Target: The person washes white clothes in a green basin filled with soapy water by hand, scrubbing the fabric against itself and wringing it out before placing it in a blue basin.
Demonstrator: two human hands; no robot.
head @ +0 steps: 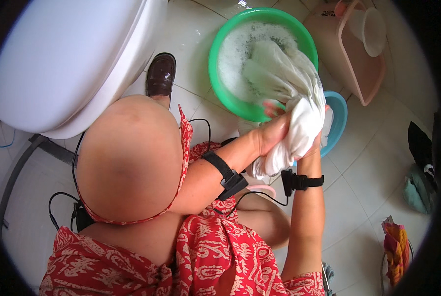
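Note:
A wet white cloth (304,122) is bunched between my two hands. My left hand (276,131) grips it from the left, with some fingertips blurred beside the green basin's near rim. Wrapped around the cloth's right side is my right hand (314,146), mostly hidden behind the folds. The cloth's far end spreads down into the green plastic basin (213,70), which holds sudsy water (235,59). Its near end hangs below my hands. Partly behind the cloth stands a blue basin (340,111) with something whitish inside.
A pink plastic tub (327,40) stands at the upper right with a white round container (374,32) at its rim. A white toilet (68,59) fills the upper left. Black cables (210,129) run near my legs. Colourful cloth (397,251) hangs at lower right over tiled floor (353,199).

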